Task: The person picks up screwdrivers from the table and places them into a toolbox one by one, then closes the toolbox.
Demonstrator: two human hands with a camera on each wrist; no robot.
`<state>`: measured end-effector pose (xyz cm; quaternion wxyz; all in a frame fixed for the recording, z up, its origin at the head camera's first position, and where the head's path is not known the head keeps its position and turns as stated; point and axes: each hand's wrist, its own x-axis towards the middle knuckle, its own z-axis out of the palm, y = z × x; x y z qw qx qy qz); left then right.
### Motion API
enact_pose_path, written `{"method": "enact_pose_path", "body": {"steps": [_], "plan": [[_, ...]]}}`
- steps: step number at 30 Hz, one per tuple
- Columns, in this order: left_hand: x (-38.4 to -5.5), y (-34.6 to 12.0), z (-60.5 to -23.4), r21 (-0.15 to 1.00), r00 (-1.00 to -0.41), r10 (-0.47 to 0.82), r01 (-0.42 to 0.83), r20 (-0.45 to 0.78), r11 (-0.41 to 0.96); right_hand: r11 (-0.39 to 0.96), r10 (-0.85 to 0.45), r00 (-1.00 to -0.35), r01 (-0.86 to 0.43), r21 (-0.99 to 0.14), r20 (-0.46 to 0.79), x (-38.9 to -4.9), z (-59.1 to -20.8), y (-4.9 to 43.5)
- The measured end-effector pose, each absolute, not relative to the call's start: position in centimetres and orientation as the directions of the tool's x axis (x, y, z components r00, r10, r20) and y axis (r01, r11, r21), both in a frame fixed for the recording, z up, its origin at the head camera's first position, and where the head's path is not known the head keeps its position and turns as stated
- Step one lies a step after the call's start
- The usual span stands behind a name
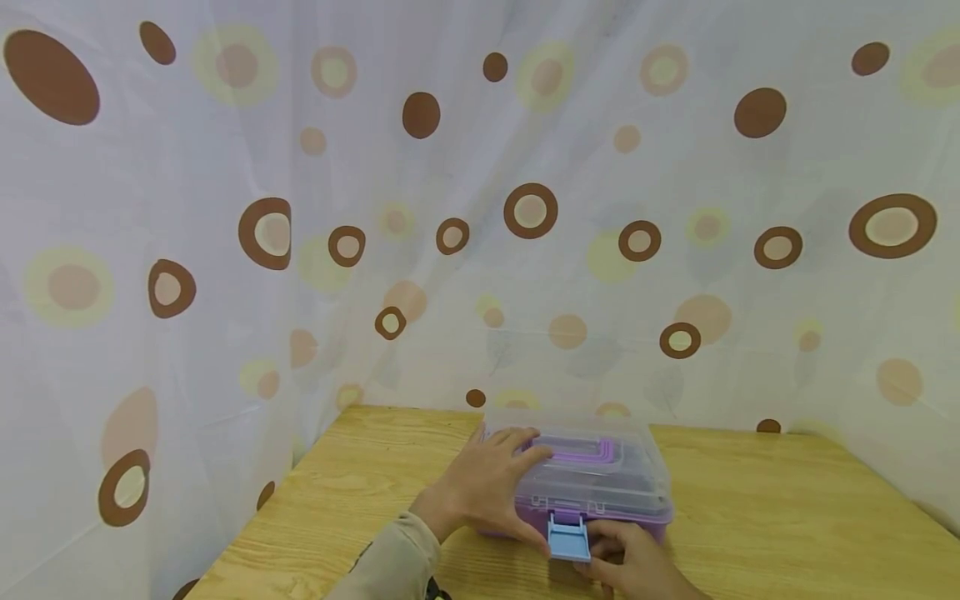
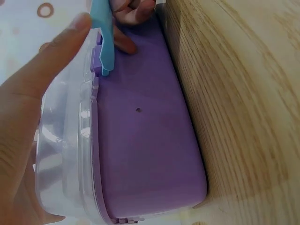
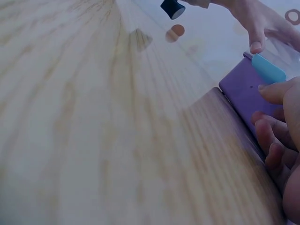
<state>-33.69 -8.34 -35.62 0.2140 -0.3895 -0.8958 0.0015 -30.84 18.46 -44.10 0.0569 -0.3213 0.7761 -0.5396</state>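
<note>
A box with a purple base [image 2: 140, 140] and a clear lid [image 1: 637, 475] stands on the wooden table, lid down. A purple handle [image 1: 606, 451] lies on the lid. A light blue latch [image 1: 568, 543] at the front stands tilted out from the wall. My left hand [image 1: 487, 483] rests over the lid's left side, fingers spread on top, its straight thumb reaching down to the latch's edge. At the latch's right side, my right hand [image 1: 633, 562] holds the latch, one fingertip behind it and the other fingers curled by the box front.
The wooden table [image 1: 780, 508] extends on both sides of the box. Behind and to the left hangs a white curtain [image 1: 465, 167] with brown and yellow circles. A dark band [image 1: 437, 590] shows at the left sleeve.
</note>
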Motion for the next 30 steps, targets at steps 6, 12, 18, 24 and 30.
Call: {"method": "enact_pose_path", "body": {"steps": [6, 12, 18, 24, 30], "plan": [[-33.81, -8.33, -35.84, -0.168, -0.606, 0.698, 0.698, 0.381, 0.697, 0.192, -0.575, -0.774, -0.442, -0.876, 0.264, -30.76, -44.04, 18.55], [-33.76, -8.38, -35.73, -0.158, -0.609, 0.701, 0.702, 0.372, 0.694, 0.170, -0.583, -0.771, -0.426, -0.889, 0.258, -30.80, -44.05, 18.60], [-33.75, -8.39, -35.66, -0.127, -0.617, 0.696, 0.708, 0.367, 0.694, 0.176, -0.577, -0.775, -0.425, -0.888, 0.256, -30.77, -44.07, 18.64], [-33.62, -8.35, -35.44, -0.040, -0.639, 0.677, 0.716, 0.365, 0.697, 0.234, -0.540, -0.812, -0.398, -0.887, 0.222, -30.70, -43.98, 18.50], [-33.59, -8.25, -35.52, 0.005, -0.646, 0.655, 0.713, 0.392, 0.701, 0.298, -0.500, -0.850, -0.348, -0.889, 0.165, -30.60, -43.99, 18.23]]}}
